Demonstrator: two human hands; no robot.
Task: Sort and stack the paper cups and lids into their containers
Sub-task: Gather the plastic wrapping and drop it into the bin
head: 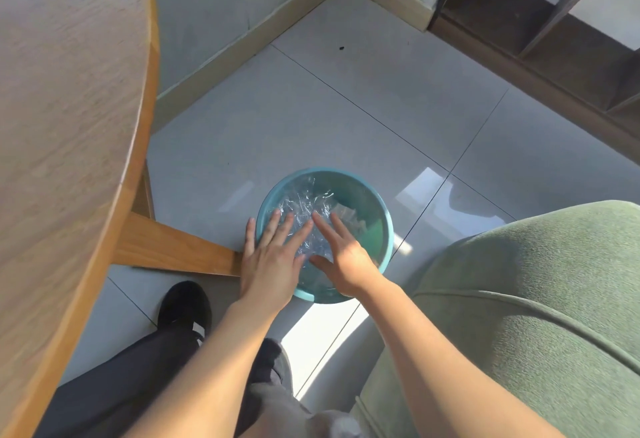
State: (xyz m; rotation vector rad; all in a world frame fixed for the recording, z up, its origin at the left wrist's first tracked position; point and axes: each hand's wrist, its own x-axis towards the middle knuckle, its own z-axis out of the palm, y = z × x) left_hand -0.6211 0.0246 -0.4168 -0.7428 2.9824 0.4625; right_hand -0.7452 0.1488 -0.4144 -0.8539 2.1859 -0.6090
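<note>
A round wooden table (62, 132) is being seen along the left edge, its top blurred, with a wooden leg brace (173, 247) running along the grey tiled floor (346, 119) beneath it. Below the brace, a black shoe (185, 306) and dark trouser legs (138, 385) are being shown at the bottom of the view.

Just right of the brace, a teal bucket (386, 226) is standing on the floor, and crumpled clear plastic wrap (304, 205) is lying inside it; whether cups or lids are being held within that plastic cannot be told. The left hand (273, 261) is being extended over the bucket's near left rim, its fingers straight and spread, the outermost finger lying outside the rim and the others being laid on the plastic. The right hand (341, 254) is being held beside it over the bucket's mouth, fingers likewise straight and open, their tips being rested on the plastic. Nothing is being gripped by either hand.

To the right, a green upholstered seat (519, 316) is filling the lower corner, and dark wooden shelving (540, 32) is standing against the wall at upper right.
</note>
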